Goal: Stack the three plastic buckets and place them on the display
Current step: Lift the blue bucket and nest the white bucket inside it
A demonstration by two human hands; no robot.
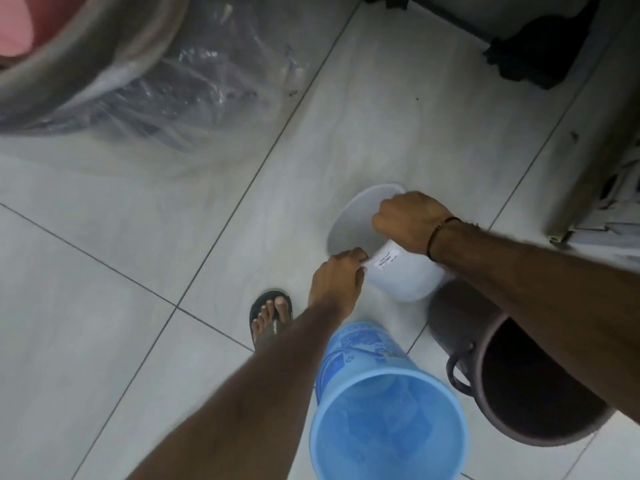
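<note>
translucent blue bucket (388, 420) beside smooth white bucket (398, 271), both hands gripping

Both bare forearms reach forward and down; the left hand (337, 278) pinches the white bucket (398, 271) rim, the right hand (408, 221) (dark wristband) curls over its far rim

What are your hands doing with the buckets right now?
Left hand, right hand: both grip tilted white plastic bucket. Blue plastic bucket, dark brown plastic bucket unstacked. Nothing blocking.
</note>
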